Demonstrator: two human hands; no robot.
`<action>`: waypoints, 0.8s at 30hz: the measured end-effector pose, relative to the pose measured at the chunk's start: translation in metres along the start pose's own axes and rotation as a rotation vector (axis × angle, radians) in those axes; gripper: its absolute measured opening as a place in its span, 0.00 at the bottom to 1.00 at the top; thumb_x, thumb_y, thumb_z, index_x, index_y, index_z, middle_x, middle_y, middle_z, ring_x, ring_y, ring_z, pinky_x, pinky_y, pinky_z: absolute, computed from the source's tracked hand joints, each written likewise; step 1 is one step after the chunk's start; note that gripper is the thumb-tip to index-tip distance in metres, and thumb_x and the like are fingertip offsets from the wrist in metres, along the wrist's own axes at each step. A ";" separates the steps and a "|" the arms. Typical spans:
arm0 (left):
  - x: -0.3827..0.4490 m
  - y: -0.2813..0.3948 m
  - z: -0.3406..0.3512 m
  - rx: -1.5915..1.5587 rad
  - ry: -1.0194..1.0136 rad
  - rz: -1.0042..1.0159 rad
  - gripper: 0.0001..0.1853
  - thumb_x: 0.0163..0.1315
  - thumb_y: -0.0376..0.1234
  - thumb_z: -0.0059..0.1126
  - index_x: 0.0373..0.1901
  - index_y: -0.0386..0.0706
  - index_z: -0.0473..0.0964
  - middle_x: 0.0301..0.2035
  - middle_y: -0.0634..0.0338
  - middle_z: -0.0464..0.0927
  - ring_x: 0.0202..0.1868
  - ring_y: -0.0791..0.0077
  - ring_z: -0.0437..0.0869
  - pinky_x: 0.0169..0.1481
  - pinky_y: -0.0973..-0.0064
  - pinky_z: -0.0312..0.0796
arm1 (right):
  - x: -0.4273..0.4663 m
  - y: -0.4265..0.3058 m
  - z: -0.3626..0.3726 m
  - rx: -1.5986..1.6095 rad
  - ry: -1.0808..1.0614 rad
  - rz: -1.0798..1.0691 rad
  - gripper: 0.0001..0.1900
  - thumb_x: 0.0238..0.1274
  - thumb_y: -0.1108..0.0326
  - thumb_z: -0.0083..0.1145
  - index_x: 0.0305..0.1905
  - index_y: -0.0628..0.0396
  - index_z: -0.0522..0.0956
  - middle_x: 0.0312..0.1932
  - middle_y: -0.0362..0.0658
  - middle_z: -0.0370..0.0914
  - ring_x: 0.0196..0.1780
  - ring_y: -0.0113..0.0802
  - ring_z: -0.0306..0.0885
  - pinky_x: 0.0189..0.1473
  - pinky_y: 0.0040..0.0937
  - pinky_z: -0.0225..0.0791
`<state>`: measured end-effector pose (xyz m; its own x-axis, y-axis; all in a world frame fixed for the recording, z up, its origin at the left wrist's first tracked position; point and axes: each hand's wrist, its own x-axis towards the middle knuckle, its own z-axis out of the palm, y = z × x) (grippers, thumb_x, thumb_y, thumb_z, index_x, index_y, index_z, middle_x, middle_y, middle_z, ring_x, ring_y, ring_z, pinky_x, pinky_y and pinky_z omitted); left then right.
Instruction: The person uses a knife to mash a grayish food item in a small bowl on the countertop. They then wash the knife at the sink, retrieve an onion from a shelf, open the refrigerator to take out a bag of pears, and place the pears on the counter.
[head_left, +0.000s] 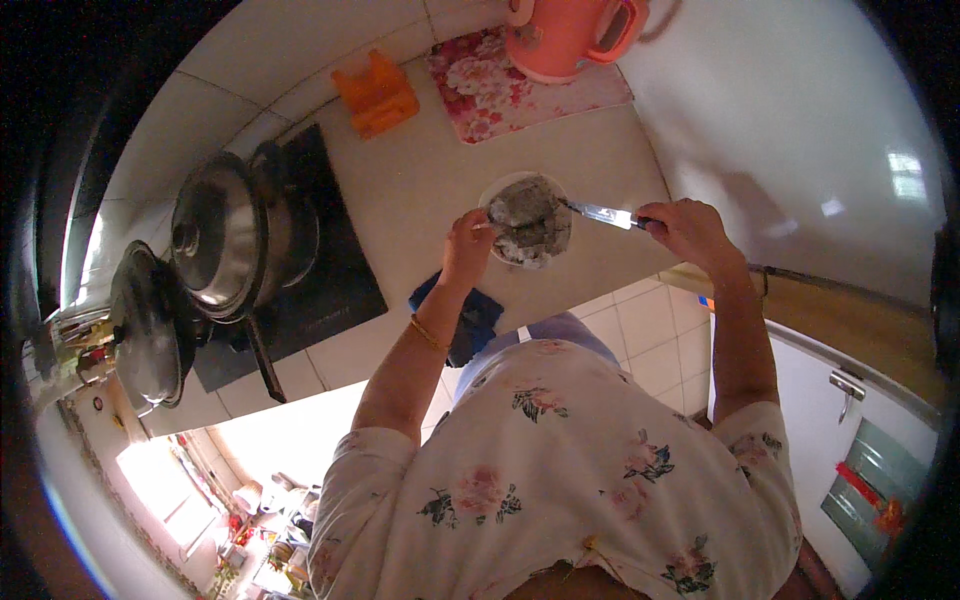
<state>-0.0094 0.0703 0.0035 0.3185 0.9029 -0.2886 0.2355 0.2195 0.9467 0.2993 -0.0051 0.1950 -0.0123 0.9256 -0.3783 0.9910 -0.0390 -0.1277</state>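
A white round plate (501, 253) lies on the countertop, bearing a mound of grey, crumbly-looking material (529, 217) whose kind I cannot tell. My left hand (469, 244) is at the plate's left edge, its fingertips pinching a thin pale item (482, 224) that is mostly hidden. To the right, my right hand (686, 231) grips the dark handle of a knife with a shiny blade (600, 213). The blade points left, and its tip meets the right side of the grey mound. Just below my left wrist, a dark blue cloth (480, 319) hangs at the counter's front edge.
On the left, a lidded metal pot (221, 232) and a long-handled pan with a lid (150, 330) stand on or near a black cooktop (337, 277). An orange plastic holder (379, 97), a floral mat (480, 97) and a coral-pink kettle (551, 41) are at the back.
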 end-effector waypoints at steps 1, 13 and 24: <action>0.002 -0.002 0.001 0.026 0.002 -0.044 0.18 0.57 0.30 0.54 0.50 0.36 0.72 0.47 0.48 0.73 0.45 0.62 0.80 0.48 0.71 0.73 | 0.006 0.004 0.006 -0.020 -0.001 -0.020 0.10 0.58 0.61 0.50 0.42 0.39 0.79 0.30 0.42 0.80 0.34 0.42 0.80 0.34 0.41 0.72; 0.031 0.060 0.030 0.833 -0.138 -0.084 0.43 0.44 0.44 0.67 0.63 0.48 0.59 0.55 0.47 0.64 0.55 0.50 0.72 0.56 0.59 0.69 | 0.136 0.065 0.084 0.047 -0.140 -0.249 0.13 0.54 0.57 0.47 0.39 0.47 0.79 0.34 0.45 0.79 0.40 0.47 0.78 0.40 0.45 0.71; 0.022 0.049 0.033 0.729 -0.063 0.043 0.41 0.39 0.37 0.71 0.59 0.46 0.64 0.54 0.48 0.63 0.53 0.50 0.72 0.56 0.60 0.69 | 0.121 0.021 0.065 0.153 -0.085 -0.257 0.12 0.53 0.57 0.50 0.39 0.46 0.79 0.35 0.44 0.80 0.40 0.45 0.77 0.40 0.44 0.69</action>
<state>0.0396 0.0882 0.0385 0.3877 0.8776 -0.2820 0.7659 -0.1365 0.6283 0.3102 0.0812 0.0869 -0.2777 0.8779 -0.3901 0.9225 0.1304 -0.3633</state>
